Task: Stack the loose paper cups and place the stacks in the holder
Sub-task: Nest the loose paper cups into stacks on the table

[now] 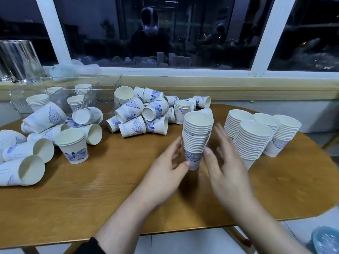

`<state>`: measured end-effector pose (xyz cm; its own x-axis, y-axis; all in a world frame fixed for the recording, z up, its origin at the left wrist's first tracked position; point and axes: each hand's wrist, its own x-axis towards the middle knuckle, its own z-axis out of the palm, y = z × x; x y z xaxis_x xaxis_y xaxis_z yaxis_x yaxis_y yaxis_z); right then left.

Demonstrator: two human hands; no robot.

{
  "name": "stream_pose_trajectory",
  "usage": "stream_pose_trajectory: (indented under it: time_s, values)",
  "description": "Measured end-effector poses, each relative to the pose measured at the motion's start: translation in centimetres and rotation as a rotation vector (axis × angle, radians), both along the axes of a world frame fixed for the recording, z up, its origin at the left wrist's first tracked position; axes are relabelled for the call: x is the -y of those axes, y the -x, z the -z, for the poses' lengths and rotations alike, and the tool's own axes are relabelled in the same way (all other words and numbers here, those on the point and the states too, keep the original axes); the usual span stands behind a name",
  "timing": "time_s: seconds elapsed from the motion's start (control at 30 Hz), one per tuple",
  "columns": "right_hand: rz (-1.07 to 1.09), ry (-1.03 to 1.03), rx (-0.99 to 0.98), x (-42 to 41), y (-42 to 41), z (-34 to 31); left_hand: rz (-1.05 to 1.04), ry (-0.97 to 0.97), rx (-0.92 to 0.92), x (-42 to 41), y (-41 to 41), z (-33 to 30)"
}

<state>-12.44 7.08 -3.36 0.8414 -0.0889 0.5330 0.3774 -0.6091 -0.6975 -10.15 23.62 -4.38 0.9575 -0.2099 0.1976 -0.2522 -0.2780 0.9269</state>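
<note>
Wood table (pixel 110 189), oval, set against a sill under a dark window (pixel 165 33). Centre: tall stack (pixel 197 140) of white-and-blue paper cups, upright, leaning a little. Left hand (pixel 165 173) beside its base, fingers spread and straight; thumb tip touches the bottom cup, other fingers just off the side. Right hand (pixel 227 171) on the other side, fingers spread and straight, thumb near the stack, contact not clear; motion blur on the fingers. Neither hand grips. Right of the stack: four finished stacks (pixel 256 136) standing close together, upright. Behind centre: heap of loose cups (pixel 145 110), most on their sides. Left: more loose cups (pixel 36 140) scattered, some lying, one short stack upright. Clear holder (pixel 102 99) at the back left, against the sill, with a few short stacks inside. Glass vessel (pixel 16 59) on the sill, far left. Crumpled plastic wrap (pixel 73 70) beside it.
</note>
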Motion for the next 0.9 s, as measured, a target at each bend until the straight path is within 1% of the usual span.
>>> stream_pose_trajectory:
  time_s: [0.1,0.2,0.27,0.37,0.5,0.6,0.67,0.77,0.9]
  values:
    - [-0.016,-0.102,-0.129,0.4,0.4,3.1,0.062,0.026,-0.068,1.4,-0.4,0.5]
    - [-0.052,-0.141,-0.160,0.7,0.6,3.9,0.125,0.047,-0.103,2.7,-0.9,0.8]
    - [-0.036,-0.163,-0.177,0.9,0.7,3.8,0.162,0.016,-0.080,3.4,-1.3,1.1]
    - [0.041,-0.162,-0.197,1.1,1.2,3.7,0.159,-0.066,-0.056,3.8,-1.6,1.1]
    - [0.109,-0.198,-0.245,0.9,1.9,3.6,0.014,-0.213,0.031,2.5,-1.2,0.3]
    - [0.108,-0.222,-0.291,0.3,2.0,3.7,-0.096,-0.224,0.060,-0.4,-0.1,-0.5]
    - [0.050,-0.209,-0.325,-0.6,2.0,3.5,-0.183,-0.243,0.075,-3.1,0.9,-1.0]
    - [-0.075,-0.111,-0.394,-2.9,1.8,3.1,-0.330,-0.234,0.097,-7.9,2.6,-1.5]
    - [-0.162,0.051,-0.418,-5.9,1.4,3.0,-0.479,-0.240,0.188,-13.9,5.1,-1.7]
